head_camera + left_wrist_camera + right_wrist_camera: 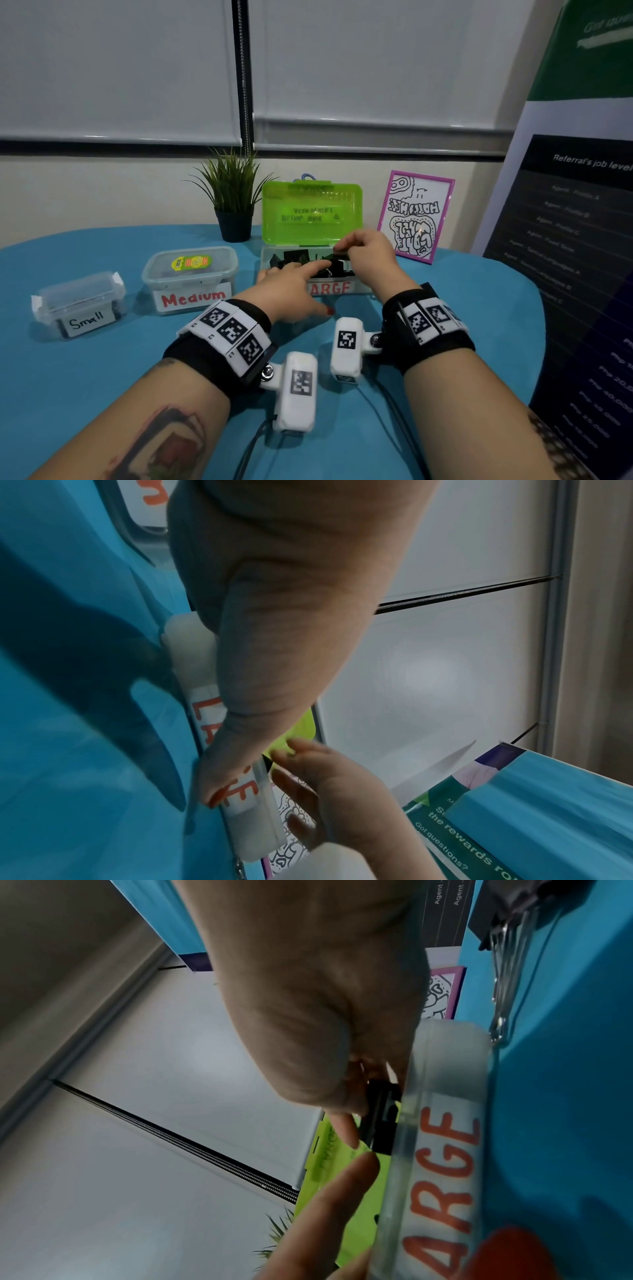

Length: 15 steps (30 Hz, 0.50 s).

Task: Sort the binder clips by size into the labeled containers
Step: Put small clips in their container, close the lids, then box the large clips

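Note:
The clear LARGE box (356, 289) stands with its green lid (311, 212) propped up and several black binder clips (294, 257) inside. My left hand (318, 286) rests on it: the thumb (236, 750) lies straight along the red label (445, 1177), and the index finger (335, 1204) reaches straight over the rim onto the clips. Over the box's right end, my right hand (342, 251) pinches a black binder clip (380, 1118) between thumb and fingertips. The Medium tub (190, 274) and the Small tub (78, 301) stand to the left with their lids on.
Everything sits on a table with a blue cloth (102, 359). In the right wrist view another black clip (507, 915) with wire handles lies on the cloth beside the box. A potted plant (234, 205), a pink-framed drawing (416, 216) and a standing banner (565, 240) line the back and right.

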Available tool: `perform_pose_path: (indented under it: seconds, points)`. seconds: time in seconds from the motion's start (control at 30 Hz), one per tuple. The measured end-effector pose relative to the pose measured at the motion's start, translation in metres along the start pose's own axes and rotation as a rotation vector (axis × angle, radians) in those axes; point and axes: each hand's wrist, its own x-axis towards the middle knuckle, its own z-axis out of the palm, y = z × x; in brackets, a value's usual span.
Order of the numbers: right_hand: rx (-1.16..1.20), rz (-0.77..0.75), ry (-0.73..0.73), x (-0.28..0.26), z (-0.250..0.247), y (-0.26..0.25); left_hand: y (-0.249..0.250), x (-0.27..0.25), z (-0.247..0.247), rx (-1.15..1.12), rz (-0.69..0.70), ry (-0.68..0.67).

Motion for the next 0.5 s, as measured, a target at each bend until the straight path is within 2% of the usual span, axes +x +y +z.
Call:
perform_pose_path:
  seconds: [0.2,0.3,0.4,0.5]
  points:
    - [-0.056,0.029,-0.295,-0.006,0.005,0.0,0.0,0.002,0.001,-0.004,-0.016,0.002]
    - [-0.009,0.048,-0.338,-0.009,0.007,-0.002,0.001,0.002,0.0,0.002,-0.02,-0.001]
    - [-0.114,0.029,-0.186,-0.006,-0.001,-0.003,0.002,0.001,0.0,0.034,-0.032,-0.003]
    - [-0.314,0.08,0.115,-0.004,-0.026,-0.008,0.003,0.0,-0.001,0.025,-0.044,-0.015]
